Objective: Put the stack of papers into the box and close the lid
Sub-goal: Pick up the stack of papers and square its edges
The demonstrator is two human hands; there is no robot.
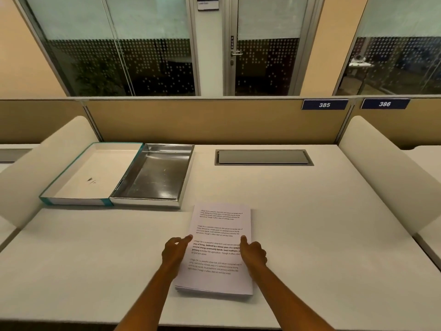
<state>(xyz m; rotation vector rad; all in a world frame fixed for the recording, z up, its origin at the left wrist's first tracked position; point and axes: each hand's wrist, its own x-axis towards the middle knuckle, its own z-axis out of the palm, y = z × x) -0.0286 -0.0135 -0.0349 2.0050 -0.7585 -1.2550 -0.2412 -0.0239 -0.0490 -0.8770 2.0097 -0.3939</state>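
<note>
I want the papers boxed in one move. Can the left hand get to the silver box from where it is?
Probably yes. The left hand grips the stack of papers' left edge, and bare desk lies between it and the open silver box; nothing stands in the way.

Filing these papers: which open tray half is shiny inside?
The right half, nearer the papers, is silver; the teal-edged left half is plain white.
</note>
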